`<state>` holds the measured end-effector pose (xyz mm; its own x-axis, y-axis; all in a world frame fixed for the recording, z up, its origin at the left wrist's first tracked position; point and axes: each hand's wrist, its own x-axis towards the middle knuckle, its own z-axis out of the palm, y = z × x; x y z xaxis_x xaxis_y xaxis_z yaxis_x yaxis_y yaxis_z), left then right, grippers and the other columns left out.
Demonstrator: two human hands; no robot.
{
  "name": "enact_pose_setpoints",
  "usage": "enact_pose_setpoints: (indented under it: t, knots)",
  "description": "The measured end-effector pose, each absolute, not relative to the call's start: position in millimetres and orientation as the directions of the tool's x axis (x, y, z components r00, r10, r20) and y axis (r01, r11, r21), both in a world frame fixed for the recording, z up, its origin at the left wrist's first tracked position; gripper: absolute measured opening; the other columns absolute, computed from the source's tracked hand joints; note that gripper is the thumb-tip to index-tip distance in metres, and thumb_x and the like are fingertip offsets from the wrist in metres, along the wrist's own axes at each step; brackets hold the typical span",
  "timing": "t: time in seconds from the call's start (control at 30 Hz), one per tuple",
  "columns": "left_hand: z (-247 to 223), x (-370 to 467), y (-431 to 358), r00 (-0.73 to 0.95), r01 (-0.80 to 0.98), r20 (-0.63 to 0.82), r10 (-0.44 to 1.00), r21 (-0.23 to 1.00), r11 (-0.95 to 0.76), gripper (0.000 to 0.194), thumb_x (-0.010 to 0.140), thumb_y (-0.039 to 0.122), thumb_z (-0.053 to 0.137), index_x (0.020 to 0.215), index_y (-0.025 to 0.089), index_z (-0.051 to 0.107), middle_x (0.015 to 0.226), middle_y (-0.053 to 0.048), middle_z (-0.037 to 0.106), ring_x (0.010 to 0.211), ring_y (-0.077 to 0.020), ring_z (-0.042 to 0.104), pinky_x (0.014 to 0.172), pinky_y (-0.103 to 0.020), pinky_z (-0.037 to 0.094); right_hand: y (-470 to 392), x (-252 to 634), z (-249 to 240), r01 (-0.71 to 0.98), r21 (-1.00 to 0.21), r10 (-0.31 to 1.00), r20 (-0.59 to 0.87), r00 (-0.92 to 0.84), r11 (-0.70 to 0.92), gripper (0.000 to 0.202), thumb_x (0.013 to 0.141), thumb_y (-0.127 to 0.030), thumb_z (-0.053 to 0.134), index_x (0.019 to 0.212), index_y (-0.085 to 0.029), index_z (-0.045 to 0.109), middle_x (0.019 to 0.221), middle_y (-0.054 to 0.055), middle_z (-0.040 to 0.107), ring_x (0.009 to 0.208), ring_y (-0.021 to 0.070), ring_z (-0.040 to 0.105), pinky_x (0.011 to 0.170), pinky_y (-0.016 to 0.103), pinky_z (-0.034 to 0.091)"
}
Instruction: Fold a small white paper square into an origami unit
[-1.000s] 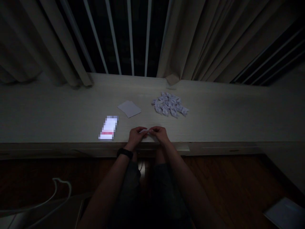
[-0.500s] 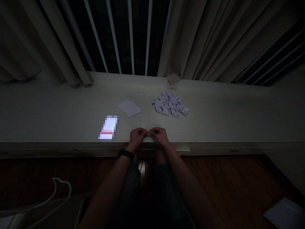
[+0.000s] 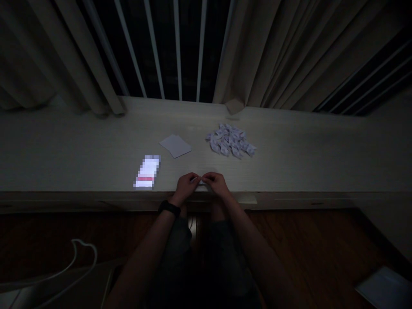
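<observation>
My left hand and my right hand meet at the front edge of the white ledge, fingertips pinched together. Between them is a small piece of white paper, mostly covered by the fingers, so its folds cannot be made out. Beyond my right hand lies a pile of small folded paper pieces. A few flat sheets of paper rest on the ledge beyond my left hand, overlapping at slightly different angles.
A lit phone, its screen blurred, lies left of my hands on the ledge. Curtains and a barred window stand behind. A white cable loops at lower left; a pale flat object is at lower right.
The fingertips have shifted very slightly around the small paper, with both hands still pinching it in the same place. The papers and phone have stayed put.
</observation>
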<state>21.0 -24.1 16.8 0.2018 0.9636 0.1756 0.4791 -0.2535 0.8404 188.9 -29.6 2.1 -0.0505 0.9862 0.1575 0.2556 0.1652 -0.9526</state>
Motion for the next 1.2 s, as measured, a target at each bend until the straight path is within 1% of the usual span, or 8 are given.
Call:
enact_pose_setpoints:
  t: [0.17, 0.33, 0.43, 0.6, 0.77, 0.9, 1.03, 1.2]
  knots:
    - [17.2, 23.9, -27.9, 0.195, 0.567, 0.178, 0.964, 0.782, -0.259, 0.023, 0.083, 0.034, 0.052, 0.081, 0.018, 0.069, 0.079, -0.004, 0.07, 0.074, -0.0166, 0.062, 0.067, -0.025, 0.042, -27.3, 182.3, -5.1, 0.402, -0.91, 0.989, 0.134, 0.057, 0.1, 0.015, 0.072, -0.033, 0.062, 0.071, -0.019, 0.066, 0.069, 0.002, 0.067, 0.065, 0.0162, 0.059, 0.063, 0.027, 0.044]
    - [14.8, 30.3, -28.9, 0.101, 0.581, 0.201, 0.974, 0.783, -0.222, 0.019, 0.081, 0.033, 0.056, 0.076, 0.019, 0.067, 0.072, -0.003, 0.069, 0.068, -0.0168, 0.062, 0.064, -0.026, 0.042, -29.6, 188.4, -1.0, 0.337, -0.935, 0.991, 0.13, 0.031, 0.112, 0.019, 0.072, -0.037, 0.064, 0.074, -0.019, 0.07, 0.073, 0.003, 0.07, 0.069, 0.0175, 0.062, 0.067, 0.028, 0.046]
    - [12.8, 32.3, -28.9, 0.101, 0.532, 0.16, 0.982, 0.825, -0.189, 0.017, 0.081, 0.032, 0.054, 0.076, 0.02, 0.065, 0.065, -0.001, 0.067, 0.063, -0.0156, 0.061, 0.062, -0.025, 0.042, -31.5, 195.1, 1.9, 0.36, -0.925, 0.992, 0.125, -0.004, 0.118, 0.021, 0.072, -0.039, 0.064, 0.076, -0.019, 0.071, 0.076, 0.004, 0.071, 0.069, 0.0176, 0.063, 0.066, 0.027, 0.046]
    - [10.0, 31.4, -28.3, 0.101, 0.439, 0.106, 0.989, 0.887, -0.14, 0.017, 0.08, 0.032, 0.054, 0.073, 0.019, 0.062, 0.058, 0.001, 0.064, 0.054, -0.0137, 0.059, 0.057, -0.024, 0.043, -30.1, 197.5, -0.7, 0.339, -0.94, 0.999, 0.038, 0.011, 0.032, 0.023, 0.069, -0.04, 0.065, 0.068, -0.017, 0.068, 0.057, 0.002, 0.064, 0.051, 0.0143, 0.056, 0.05, 0.024, 0.041]
    - [12.5, 24.2, -23.8, 0.118, 0.327, 0.044, 0.992, 0.942, -0.081, 0.02, 0.079, 0.035, 0.054, 0.079, 0.017, 0.063, 0.059, 0.0, 0.064, 0.054, -0.0139, 0.06, 0.054, -0.023, 0.044, -27.9, 201.7, 0.1, 0.329, -0.943, 0.998, 0.025, -0.05, 0.04, 0.027, 0.069, -0.04, 0.066, 0.08, -0.016, 0.07, 0.06, 0.0, 0.065, 0.05, 0.0121, 0.054, 0.049, 0.022, 0.039]
    - [16.8, 21.4, -24.1, 0.171, 0.411, 0.101, 0.98, 0.897, -0.164, 0.024, 0.072, 0.037, 0.063, 0.085, 0.018, 0.066, 0.067, 0.0, 0.066, 0.059, -0.0143, 0.059, 0.056, -0.023, 0.043, -28.4, 204.6, -2.4, 0.381, -0.922, 0.996, 0.042, -0.076, 0.068, 0.022, 0.071, -0.038, 0.063, 0.068, -0.016, 0.068, 0.055, 0.0, 0.063, 0.05, 0.0114, 0.053, 0.049, 0.021, 0.038]
    - [17.6, 24.7, -23.7, 0.154, 0.502, 0.071, 0.985, 0.853, -0.14, 0.016, 0.068, 0.032, 0.064, 0.072, 0.017, 0.064, 0.064, 0.0, 0.064, 0.06, -0.0146, 0.057, 0.054, -0.023, 0.04, -28.8, 204.3, -6.2, 0.373, -0.927, 0.998, 0.022, -0.054, 0.04, 0.021, 0.07, -0.037, 0.063, 0.065, -0.017, 0.066, 0.056, 0.0, 0.063, 0.047, 0.0109, 0.051, 0.048, 0.021, 0.038]
    - [15.6, 24.7, -20.8, 0.127, 0.513, 0.096, 0.987, 0.846, -0.148, 0.015, 0.067, 0.032, 0.064, 0.07, 0.017, 0.064, 0.064, 0.0, 0.065, 0.062, -0.0148, 0.057, 0.056, -0.024, 0.039, -30.2, 205.5, -2.6, 0.251, -0.967, 0.998, 0.023, -0.061, 0.038, 0.026, 0.066, -0.042, 0.067, 0.071, -0.017, 0.068, 0.061, 0.001, 0.066, 0.052, 0.0122, 0.054, 0.052, 0.023, 0.042]
